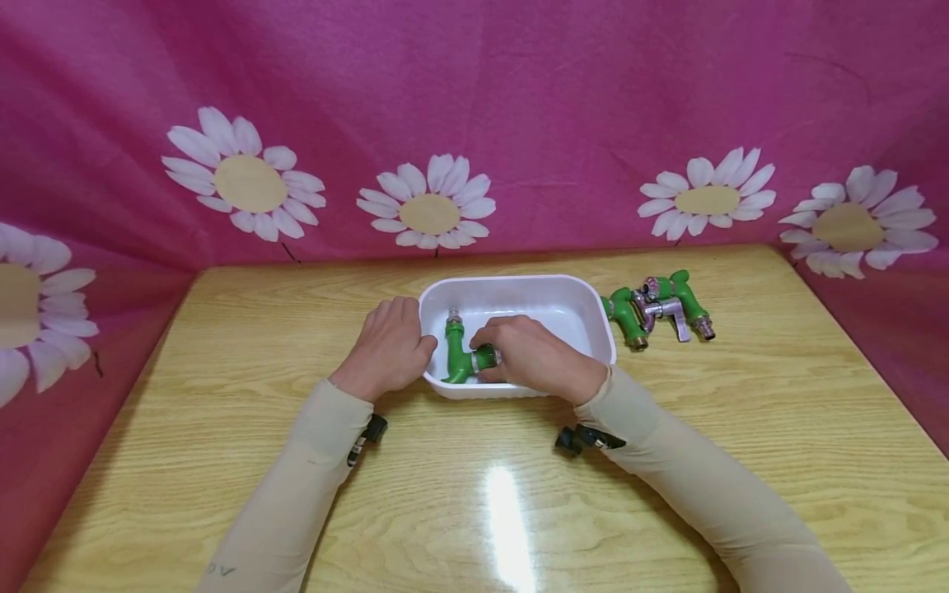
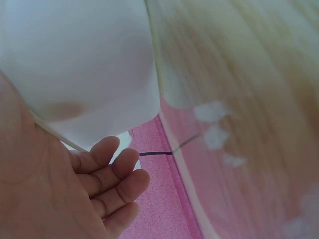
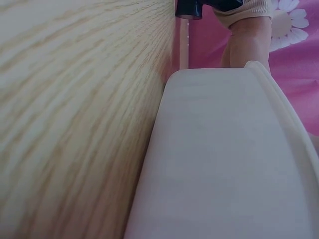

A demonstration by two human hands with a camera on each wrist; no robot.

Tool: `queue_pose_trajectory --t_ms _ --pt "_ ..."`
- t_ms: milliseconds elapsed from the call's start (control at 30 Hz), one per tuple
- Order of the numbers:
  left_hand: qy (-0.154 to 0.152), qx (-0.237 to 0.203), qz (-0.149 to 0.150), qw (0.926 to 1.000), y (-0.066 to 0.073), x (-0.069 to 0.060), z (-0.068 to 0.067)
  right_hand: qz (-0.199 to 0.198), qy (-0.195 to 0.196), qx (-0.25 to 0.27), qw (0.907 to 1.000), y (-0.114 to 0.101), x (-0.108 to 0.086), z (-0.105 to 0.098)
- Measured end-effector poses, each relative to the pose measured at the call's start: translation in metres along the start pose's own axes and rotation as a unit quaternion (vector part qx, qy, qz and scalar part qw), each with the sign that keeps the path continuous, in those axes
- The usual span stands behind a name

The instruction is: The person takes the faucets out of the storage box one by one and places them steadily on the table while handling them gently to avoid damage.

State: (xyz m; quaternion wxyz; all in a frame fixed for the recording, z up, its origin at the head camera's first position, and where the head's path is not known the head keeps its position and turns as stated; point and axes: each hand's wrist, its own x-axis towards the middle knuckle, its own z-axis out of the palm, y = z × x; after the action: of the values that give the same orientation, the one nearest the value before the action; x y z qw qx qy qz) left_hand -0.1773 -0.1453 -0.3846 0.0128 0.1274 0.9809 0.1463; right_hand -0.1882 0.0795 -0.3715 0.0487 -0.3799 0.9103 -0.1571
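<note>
A white plastic tub (image 1: 519, 284) stands on the wooden table in the head view. Inside it, toward the left, lies a green tap (image 1: 457, 354) with a clear-looking nozzle end pointing away. My right hand (image 1: 530, 350) reaches over the near rim and grips the tap at its ribbed collar; some fingertips are hidden. At the tub's left end, my left hand (image 1: 393, 342) holds the rim, thumb on the inner side. The left wrist view shows the curled fingers (image 2: 122, 172) against the outside of the tub. Mostly the tub's outer wall (image 3: 214, 149) fills the right wrist view.
Right of the tub lie more green taps (image 1: 628, 317), close together, one touching or nearly touching its wall. A purplish metallic lever (image 1: 670, 311) shows among them. Behind the table (image 1: 296, 305) hangs a pink cloth (image 1: 563, 123) with white daisies.
</note>
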Motion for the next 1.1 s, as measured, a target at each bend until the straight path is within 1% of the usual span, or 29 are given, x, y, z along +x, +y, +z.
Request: queue_pose_trajectory --t_ms 233,567,1100 --pt "0.003 0.001 0.003 1.0 0.0003 -0.0001 -0.0005 -0.007 0.008 0.002 0.9999 0.001 -0.0005 0.001" --pt "-0.003 -0.001 -0.001 1.0 0.0002 -0.0004 -0.001 -0.011 0.013 0.007 0.9998 0.0015 -0.0014 0.0012" --pt "-0.003 -0.004 -0.003 1.0 0.0005 -0.0005 -0.001 0.007 0.001 0.014 0.9999 0.0041 0.0006 0.0026"
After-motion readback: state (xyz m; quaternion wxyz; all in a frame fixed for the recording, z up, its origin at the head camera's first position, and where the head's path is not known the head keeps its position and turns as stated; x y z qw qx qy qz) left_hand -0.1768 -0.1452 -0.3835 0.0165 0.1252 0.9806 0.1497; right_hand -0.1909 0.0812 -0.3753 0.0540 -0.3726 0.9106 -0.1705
